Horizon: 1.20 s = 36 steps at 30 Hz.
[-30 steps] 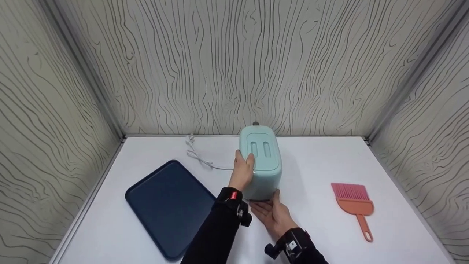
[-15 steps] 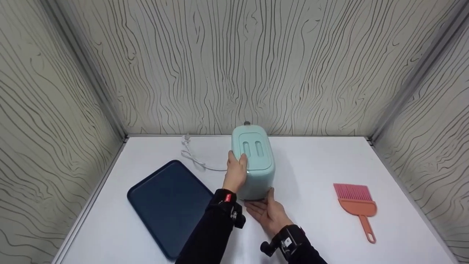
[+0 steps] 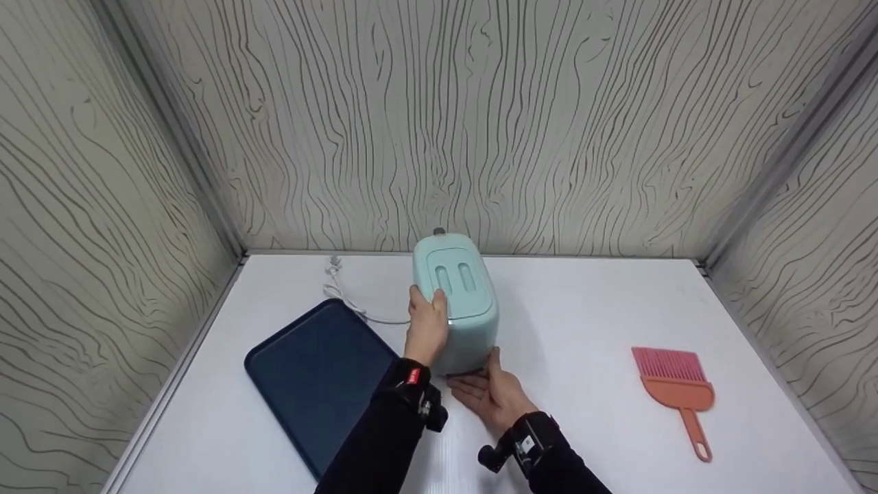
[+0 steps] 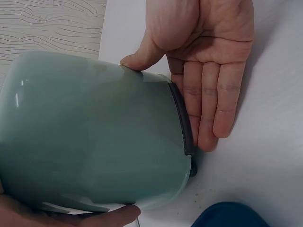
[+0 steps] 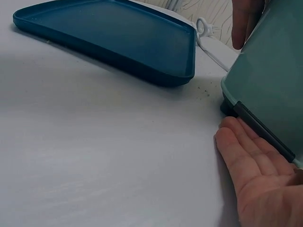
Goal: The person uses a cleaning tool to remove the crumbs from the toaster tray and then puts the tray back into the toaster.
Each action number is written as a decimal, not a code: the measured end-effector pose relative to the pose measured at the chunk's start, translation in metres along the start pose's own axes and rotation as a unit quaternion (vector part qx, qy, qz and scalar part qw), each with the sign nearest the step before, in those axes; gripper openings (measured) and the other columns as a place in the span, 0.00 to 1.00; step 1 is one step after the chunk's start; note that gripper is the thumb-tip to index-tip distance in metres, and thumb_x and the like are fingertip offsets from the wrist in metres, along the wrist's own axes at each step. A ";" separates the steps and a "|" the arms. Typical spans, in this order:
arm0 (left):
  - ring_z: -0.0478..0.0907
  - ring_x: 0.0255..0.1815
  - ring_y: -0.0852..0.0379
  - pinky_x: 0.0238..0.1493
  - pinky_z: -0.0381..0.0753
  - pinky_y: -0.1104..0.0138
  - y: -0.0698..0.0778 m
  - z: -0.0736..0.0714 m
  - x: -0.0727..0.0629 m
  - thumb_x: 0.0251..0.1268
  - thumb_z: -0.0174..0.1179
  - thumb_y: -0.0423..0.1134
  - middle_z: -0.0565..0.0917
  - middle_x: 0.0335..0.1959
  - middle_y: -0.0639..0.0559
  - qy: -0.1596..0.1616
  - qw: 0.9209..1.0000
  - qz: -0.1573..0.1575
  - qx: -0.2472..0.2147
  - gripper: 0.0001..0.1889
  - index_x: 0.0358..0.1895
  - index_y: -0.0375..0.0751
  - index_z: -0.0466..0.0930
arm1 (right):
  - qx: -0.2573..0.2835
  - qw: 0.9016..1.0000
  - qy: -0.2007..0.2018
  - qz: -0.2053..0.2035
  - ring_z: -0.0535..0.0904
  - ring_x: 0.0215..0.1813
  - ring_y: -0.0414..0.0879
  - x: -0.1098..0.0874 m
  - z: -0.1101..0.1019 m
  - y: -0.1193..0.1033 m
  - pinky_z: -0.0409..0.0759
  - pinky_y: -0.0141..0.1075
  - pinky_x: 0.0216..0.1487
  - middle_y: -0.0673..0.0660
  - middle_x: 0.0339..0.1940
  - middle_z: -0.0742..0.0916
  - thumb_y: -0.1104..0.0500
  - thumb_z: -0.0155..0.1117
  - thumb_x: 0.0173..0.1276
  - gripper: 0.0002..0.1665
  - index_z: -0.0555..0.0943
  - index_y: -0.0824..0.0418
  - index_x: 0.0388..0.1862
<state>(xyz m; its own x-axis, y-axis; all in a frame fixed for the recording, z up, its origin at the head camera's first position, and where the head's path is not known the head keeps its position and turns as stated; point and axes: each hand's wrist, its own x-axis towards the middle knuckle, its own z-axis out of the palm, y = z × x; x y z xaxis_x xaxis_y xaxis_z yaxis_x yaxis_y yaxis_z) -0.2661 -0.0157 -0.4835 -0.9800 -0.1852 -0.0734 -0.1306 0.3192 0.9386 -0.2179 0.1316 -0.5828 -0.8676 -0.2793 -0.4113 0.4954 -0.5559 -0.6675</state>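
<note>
Head view: the toaster [image 3: 456, 309] is between tray [image 3: 315, 384] and brush [image 3: 679, 394], left hand [image 3: 426, 328] clamped on its side, red wrist tag [image 3: 413, 376] unreadable. Left wrist: right hand [image 4: 203, 59], fingers straight and together. Right wrist: fingertips [image 5: 229, 124] tucked under the toaster.

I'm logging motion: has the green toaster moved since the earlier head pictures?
Yes: against the table, the green toaster has shifted left, toward the blue tray.

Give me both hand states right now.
Left hand: holding the toaster by its top and side.
Right hand: open, straight fingers at the toaster's lower edge, thumb against its side.
</note>
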 end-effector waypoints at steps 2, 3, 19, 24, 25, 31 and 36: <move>0.60 0.76 0.33 0.73 0.62 0.44 -0.001 -0.003 0.001 0.83 0.39 0.49 0.55 0.78 0.26 0.011 1.000 -0.002 0.001 0.36 0.81 0.31 0.39 | -0.005 1.000 -0.002 0.000 0.73 0.69 0.71 0.002 0.003 0.002 0.69 0.56 0.72 0.85 0.67 0.69 0.36 0.32 0.82 0.54 0.44 0.86 0.75; 0.60 0.76 0.33 0.73 0.62 0.44 -0.002 -0.005 0.001 0.83 0.40 0.49 0.55 0.78 0.26 0.015 1.000 -0.005 0.001 0.36 0.81 0.31 0.39 | -0.008 1.000 -0.002 -0.001 0.73 0.69 0.71 0.003 0.005 0.003 0.70 0.56 0.71 0.86 0.67 0.69 0.36 0.32 0.82 0.53 0.44 0.86 0.75; 0.60 0.75 0.31 0.73 0.63 0.45 -0.007 -0.010 0.003 0.83 0.41 0.48 0.52 0.77 0.24 0.081 0.996 -0.008 -0.024 0.37 0.80 0.27 0.40 | -0.030 0.999 0.038 0.011 0.78 0.62 0.73 0.020 0.019 0.002 0.76 0.57 0.66 0.86 0.58 0.77 0.35 0.36 0.81 0.54 0.57 0.90 0.68; 0.57 0.76 0.31 0.75 0.60 0.45 -0.007 -0.008 0.005 0.83 0.41 0.46 0.52 0.77 0.23 0.095 0.995 -0.003 -0.042 0.36 0.79 0.25 0.40 | -0.030 0.999 0.041 0.000 0.78 0.62 0.74 0.021 0.021 0.002 0.76 0.58 0.65 0.88 0.59 0.75 0.36 0.38 0.80 0.54 0.56 0.90 0.68; 0.57 0.76 0.31 0.75 0.60 0.45 -0.007 -0.007 0.005 0.83 0.42 0.46 0.52 0.77 0.23 0.099 0.994 -0.003 -0.044 0.36 0.79 0.25 0.40 | -0.032 0.999 0.040 -0.001 0.77 0.63 0.75 0.021 0.021 0.002 0.75 0.58 0.65 0.88 0.59 0.74 0.35 0.39 0.80 0.54 0.56 0.90 0.68; 0.56 0.76 0.29 0.75 0.60 0.45 -0.007 -0.002 0.005 0.83 0.43 0.43 0.54 0.75 0.19 0.123 0.991 0.009 -0.056 0.35 0.78 0.22 0.42 | -0.035 0.998 0.042 -0.013 0.70 0.67 0.78 0.023 0.020 0.003 0.73 0.59 0.67 0.91 0.63 0.68 0.35 0.39 0.79 0.57 0.52 0.93 0.68; 0.56 0.76 0.29 0.75 0.59 0.45 -0.007 0.000 0.007 0.82 0.43 0.42 0.54 0.74 0.19 0.135 0.989 0.017 -0.062 0.34 0.77 0.21 0.43 | -0.021 0.999 0.031 -0.017 0.70 0.69 0.75 0.028 0.016 0.005 0.72 0.57 0.69 0.89 0.66 0.67 0.36 0.40 0.81 0.55 0.49 0.91 0.71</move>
<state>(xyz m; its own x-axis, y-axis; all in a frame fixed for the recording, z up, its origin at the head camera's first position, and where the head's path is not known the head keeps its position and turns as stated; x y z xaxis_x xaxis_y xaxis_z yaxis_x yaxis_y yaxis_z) -0.2716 -0.0191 -0.4902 -0.9053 -0.4232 0.0359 -0.0627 0.2168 0.9742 -0.2403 0.1089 -0.5875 -0.8807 -0.2111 -0.4240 0.4675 -0.5312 -0.7066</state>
